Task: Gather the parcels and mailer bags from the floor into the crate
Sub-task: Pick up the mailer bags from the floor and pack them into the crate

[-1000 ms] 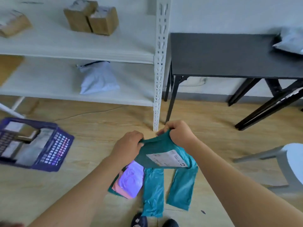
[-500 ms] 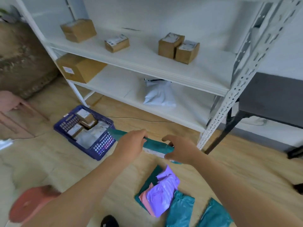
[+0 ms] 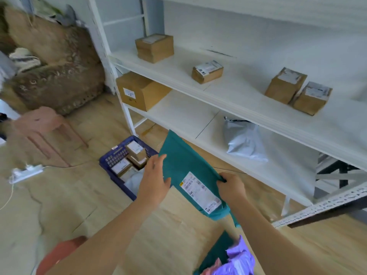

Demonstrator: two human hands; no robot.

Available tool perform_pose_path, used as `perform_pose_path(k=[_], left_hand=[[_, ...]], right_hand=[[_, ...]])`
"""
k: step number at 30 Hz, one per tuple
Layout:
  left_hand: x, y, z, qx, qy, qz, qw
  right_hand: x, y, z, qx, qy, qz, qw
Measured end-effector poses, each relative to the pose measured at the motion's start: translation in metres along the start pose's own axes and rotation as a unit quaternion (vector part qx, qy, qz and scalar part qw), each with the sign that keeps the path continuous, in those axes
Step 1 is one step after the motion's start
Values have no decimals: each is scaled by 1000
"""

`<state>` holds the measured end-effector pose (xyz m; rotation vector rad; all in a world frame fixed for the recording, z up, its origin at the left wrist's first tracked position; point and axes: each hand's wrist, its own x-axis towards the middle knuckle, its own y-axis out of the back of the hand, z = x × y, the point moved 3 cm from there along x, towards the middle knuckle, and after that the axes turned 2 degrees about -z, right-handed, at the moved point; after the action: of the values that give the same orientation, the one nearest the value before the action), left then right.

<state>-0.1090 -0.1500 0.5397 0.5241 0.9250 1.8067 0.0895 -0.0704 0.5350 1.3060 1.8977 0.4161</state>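
Closest in, down at five o'clock, the floor pile waits: a purple mailer (image 3: 241,257) lying on another teal bag (image 3: 217,248), with a pink one (image 3: 216,264) peeking out beside it.

Up from there, dead centre, the teal mailer bag (image 3: 184,165) is in the air between both hands, label side up, its far corner tipped toward eleven o'clock. The right hand (image 3: 231,188) has its fingers curled in and is pinching the bag's right edge, and the film bunches into creases right at that pinch. The left hand (image 3: 154,178) lies flatter, fingers straight along the left edge, steadying more than gripping.

Those creases suggest thin, soft plastic with little weight in it. It looks limp and likely slick, so a corner pinch could slip or let it sag. A hold on two opposite edges, as here, looks like the better grip.

Just beyond the left hand, at ten o'clock, sits the blue crate (image 3: 108,171) on the floor, already carrying small cardboard parcels (image 3: 135,148) and a pale bag. The teal bag's left side overhangs its near corner, so I judge a short drop is all that remains.

Farther out, twelve to two o'clock, the white shelving (image 3: 198,86) holds brown boxes and a grey mailer (image 3: 244,141).
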Motion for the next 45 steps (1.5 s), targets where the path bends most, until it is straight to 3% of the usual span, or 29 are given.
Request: perform_pose_path(k=[4,10,16,24,32,38,45], left_hand=[[31,20,-61,-32,67,-61,995],[70,32,-95,-158,175,-123,964],[121,45,-121,-227,230,-129,937],[250,62,-180,-99,191,-125,969],[356,38,-215,26,123,-177,976],[402,4,-261,74,110,-207,969],[441,-72,-333,106,86,-314,940]], right_hand=[[22,-40,-36,108,-37,10,993],[57,-100,-79,288,-134,-28,948],[98,-148,-120,335,-172,-70,924],[213,-195,-168,206,-122,-96,966],[291,-222,-192,36,-120,-107,986],[330,-256,-178,-46,-181,-130,974],[375,-343,-131,26,-293,-113,949]])
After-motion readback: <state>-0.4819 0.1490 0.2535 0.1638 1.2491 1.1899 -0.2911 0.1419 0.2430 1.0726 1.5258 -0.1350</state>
